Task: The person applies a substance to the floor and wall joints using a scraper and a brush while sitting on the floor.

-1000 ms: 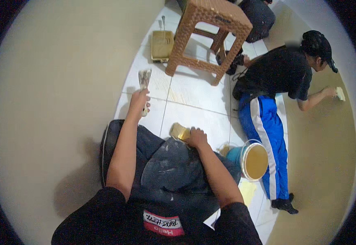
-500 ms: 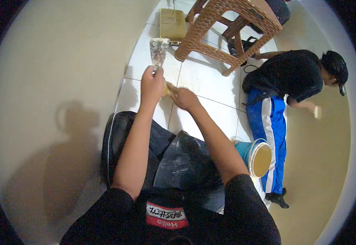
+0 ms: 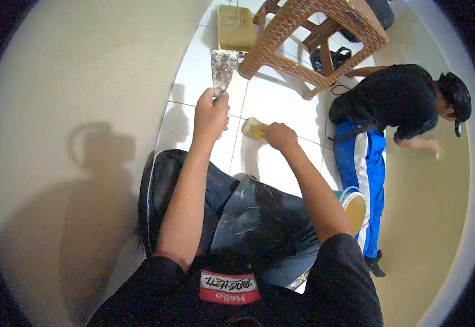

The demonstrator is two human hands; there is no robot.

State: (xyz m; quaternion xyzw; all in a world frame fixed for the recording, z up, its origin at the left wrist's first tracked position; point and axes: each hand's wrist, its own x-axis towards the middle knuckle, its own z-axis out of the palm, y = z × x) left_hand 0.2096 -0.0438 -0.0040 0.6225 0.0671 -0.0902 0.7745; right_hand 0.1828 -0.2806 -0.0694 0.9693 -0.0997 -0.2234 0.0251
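Note:
My left hand [image 3: 210, 116] is closed round the handle of a putty knife [image 3: 224, 70], whose wide metal blade points away from me and is smeared with dried whitish and dark patches. To its right, my right hand [image 3: 282, 136] grips a paintbrush [image 3: 254, 128] with pale yellow, paint-coated bristles turned toward the left. A small gap separates the brush from my left hand. Both tools are held above the white tiled floor [image 3: 281, 111]. The handles are mostly covered by my fingers.
A beige wall [image 3: 85, 71] rises on my left. Ahead are a paint tray [image 3: 236, 28] and a brown woven-pattern plastic stool [image 3: 308, 49]. A paint bucket [image 3: 355, 212] stands by my right arm. Further right, a person [image 3: 390, 103] in black and blue reaches toward the right wall [image 3: 417, 218].
My right hand has moved right, taking the paintbrush away from my left hand, and the bristles now show. The putty knife stays in my left hand. The other person's reaching hand has shifted slightly.

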